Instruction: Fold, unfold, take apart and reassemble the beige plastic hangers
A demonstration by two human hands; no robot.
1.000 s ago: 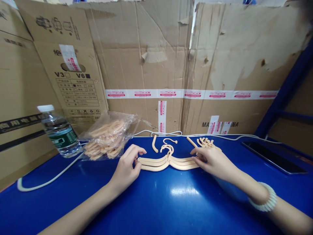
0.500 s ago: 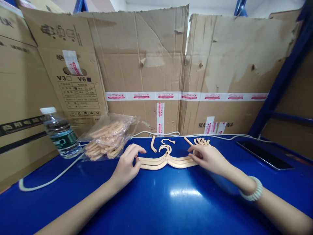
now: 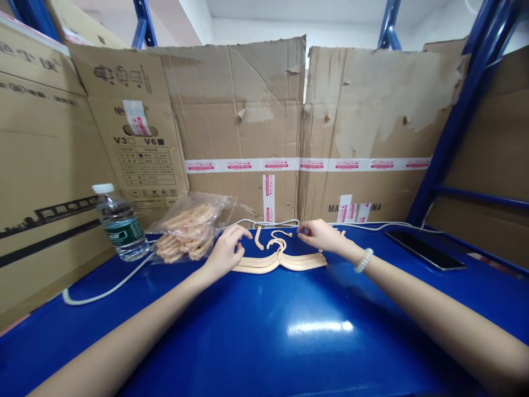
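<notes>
at the left, a capped water bottle point(image 3: 124, 229) stands beside a clear plastic bag point(image 3: 215, 203) of tan pieces on the blue table point(image 3: 248, 331). next comes the left hand point(image 3: 225, 251), which has shifted toward the far side since the last picture. its thumb and curled fingers are parted, with nothing visible between them; whether its underside touches the hangers is unclear. the tan clothes hangers point(image 3: 264, 269) lie flat and nested in the middle, hooks pointing away from the person. just beyond them are a loose bent arm piece point(image 3: 259, 240) and a loose hook point(image 3: 281, 233).

farther right, the right hand point(image 3: 322, 237) has left the hangers' right ends and reached past them, so those ends are now uncovered and no longer held in line by that hand. its fingertips are drawn close together near the loose hook's knobbed end; i cannot tell whether they grip anything. small loose pieces point(image 3: 341, 232) show partly behind it, and a dark phone point(image 3: 425, 251) lies well apart.
</notes>
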